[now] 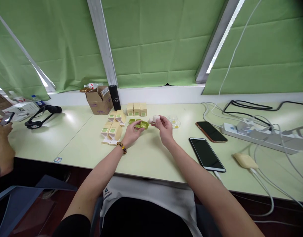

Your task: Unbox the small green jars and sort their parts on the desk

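My left hand (132,134) is closed on a small green cup-like container (144,125), holding it just above the table. Another green piece (132,121) shows behind my fingers; whether the two are joined I cannot tell. Between the fingertips of my right hand (165,130) is a small white rounded piece (155,118), close to the green container's right side. Clear plastic pieces with yellow spots (175,122) lie just beyond my right hand. Left of my left hand stand several small cream boxes with open flaps (114,131), and closed cream boxes (137,109) sit in a row behind.
At the back left are a cardboard box (99,102) and a black bottle (114,97). Two phones (207,154), a power strip (260,136), a cream charger (245,161) and loose cables occupy the right. A black headset (42,117) lies left, near another person's hand (2,130) holding a phone.
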Tool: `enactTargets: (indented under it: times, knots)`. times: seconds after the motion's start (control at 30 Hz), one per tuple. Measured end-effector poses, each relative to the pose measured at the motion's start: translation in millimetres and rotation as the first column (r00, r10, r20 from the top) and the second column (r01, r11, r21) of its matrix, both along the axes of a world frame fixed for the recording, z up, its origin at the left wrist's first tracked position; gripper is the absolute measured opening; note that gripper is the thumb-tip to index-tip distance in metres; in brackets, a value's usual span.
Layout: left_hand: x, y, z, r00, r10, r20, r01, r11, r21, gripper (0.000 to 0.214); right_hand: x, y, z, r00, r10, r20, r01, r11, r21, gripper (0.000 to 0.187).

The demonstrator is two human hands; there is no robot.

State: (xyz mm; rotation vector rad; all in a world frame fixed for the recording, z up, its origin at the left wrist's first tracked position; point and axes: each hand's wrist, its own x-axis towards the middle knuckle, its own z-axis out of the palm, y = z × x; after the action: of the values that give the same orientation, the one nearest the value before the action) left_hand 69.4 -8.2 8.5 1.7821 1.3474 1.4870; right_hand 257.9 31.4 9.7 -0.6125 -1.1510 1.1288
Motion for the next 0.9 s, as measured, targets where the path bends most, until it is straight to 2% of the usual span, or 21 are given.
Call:
enactTargets:
  times: [0.1, 0.17, 0.27, 0.4, 0.57, 0.63, 0.73, 0.8, 0.9]
  knots:
    - [-1, 0, 0.5, 0.999, -0.014, 0.045, 0.014, 1.000, 0.009, 0.043, 5, 5, 3.6, 0.975, 0.138, -0.173, -0.165, 0.974, -0.156, 0.048]
    - [-1, 1, 0.4, 0.997, -0.012, 0.078, 0.011, 1.000, 0.013, 0.045, 8, 8, 3.9, 0.957, 0.168, -0.235, -0.223, 0.947, -0.230, 0.048]
    - [-1, 2, 0.1, 0.993, 0.020, 0.116, -0.022, 1.000, 0.016, 0.046, 10, 11, 3.1, 0.953, 0.165, -0.253, -0.233, 0.934, -0.272, 0.053]
    - [-2, 2, 0.4, 0.991, 0.044, 0.125, -0.048, 0.999, 0.023, 0.046, 11, 12, 2.4, 0.960, 0.176, -0.217, -0.229, 0.940, -0.253, 0.058]
    - [-2, 2, -0.3, 0.991, 0.074, 0.109, -0.078, 0.996, 0.036, 0.048, 14, 12, 3.9, 0.960, 0.094, -0.264, -0.164, 0.952, -0.259, 0.049]
    - [-2, 2, -0.6, 0.990, 0.089, 0.111, -0.094, 0.995, 0.036, 0.048, 14, 13, 4.8, 0.971, 0.025, -0.237, -0.080, 0.972, -0.222, 0.047]
    - [-2, 1, -0.5, 0.989, 0.111, 0.102, -0.114, 0.993, 0.033, 0.048, 13, 13, 4.9, 0.990, -0.109, -0.087, 0.101, 0.991, -0.088, 0.049]
    - [-2, 1, -0.2, 0.990, 0.117, 0.083, -0.120, 0.992, 0.037, 0.049, 12, 14, 3.3, 0.978, -0.204, 0.040, 0.203, 0.979, 0.025, 0.051]
    - [-2, 1, -0.5, 0.991, 0.122, 0.061, -0.126, 0.991, 0.052, 0.049, 11, 14, -1.0, 0.919, -0.335, 0.207, 0.294, 0.934, 0.204, 0.046]
